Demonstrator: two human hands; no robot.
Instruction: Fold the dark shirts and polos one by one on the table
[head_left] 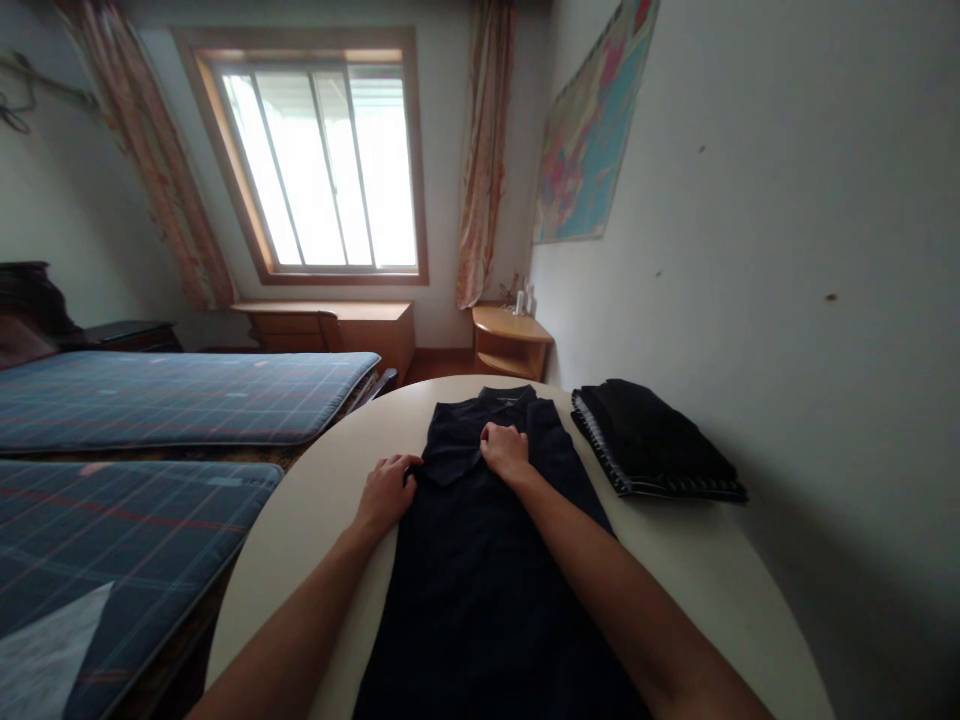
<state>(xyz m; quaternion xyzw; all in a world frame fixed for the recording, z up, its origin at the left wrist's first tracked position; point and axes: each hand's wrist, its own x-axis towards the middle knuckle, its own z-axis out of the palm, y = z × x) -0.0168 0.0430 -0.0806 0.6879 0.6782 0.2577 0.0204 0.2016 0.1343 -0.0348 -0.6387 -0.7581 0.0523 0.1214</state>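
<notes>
A dark navy shirt (480, 590) lies lengthwise on a pale round table (322, 500), its collar at the far end and its sides folded in. At the shirt's left edge, my left hand (388, 490) has its curled fingers closed on the fabric. My right hand (505, 448) is over the upper middle of the shirt, below the collar, its fingers pinched on a folded piece of the dark cloth, probably a sleeve.
A folded stack of black cloth (652, 440) sits at the table's right, near the wall. Beds with blue plaid mattresses (172, 395) stand on the left. Beyond the table are a wooden desk (360, 312) and a corner shelf (510, 323).
</notes>
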